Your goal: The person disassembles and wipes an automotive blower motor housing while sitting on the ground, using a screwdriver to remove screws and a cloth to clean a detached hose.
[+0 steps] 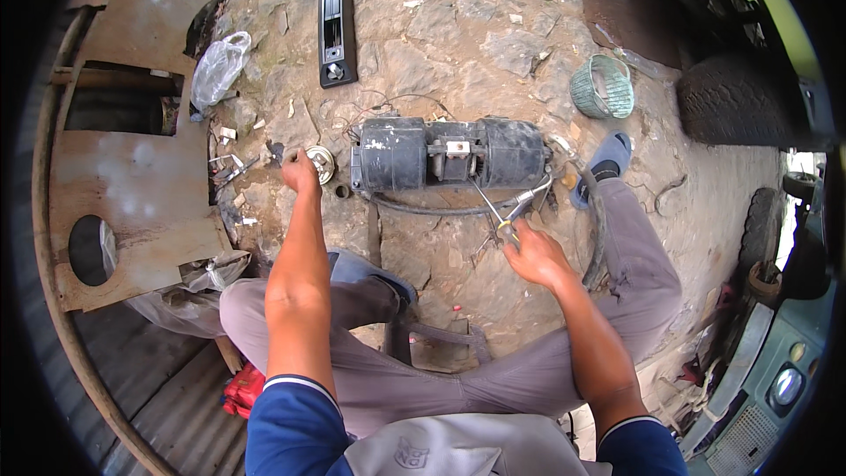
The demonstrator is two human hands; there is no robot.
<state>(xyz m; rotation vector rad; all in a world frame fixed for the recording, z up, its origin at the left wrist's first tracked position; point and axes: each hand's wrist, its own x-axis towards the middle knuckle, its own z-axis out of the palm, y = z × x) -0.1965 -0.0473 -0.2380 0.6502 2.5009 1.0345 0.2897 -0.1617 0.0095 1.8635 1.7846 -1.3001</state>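
A black blower unit (392,157) with two rounded housings and a small middle block lies in front of me, a hose along its near side. My left hand (300,171) is closed at the edge of a round pale disc-shaped part (321,167), left of the unit, beside a small dark ring (342,191). My right hand (529,251) grips a yellow-handled tool (505,223), perhaps a screwdriver, below the unit's right half; its thin shaft points up toward the middle block. Other thin metal pieces lie near it, too small to tell apart.
A long black part (336,70), a plastic bag (218,68) and a green basket (602,97) lie on the stone ground. A cut metal sheet (123,185) stands at left. A tyre (731,106) and vehicle front (784,388) are at right. My sandalled feet flank the work.
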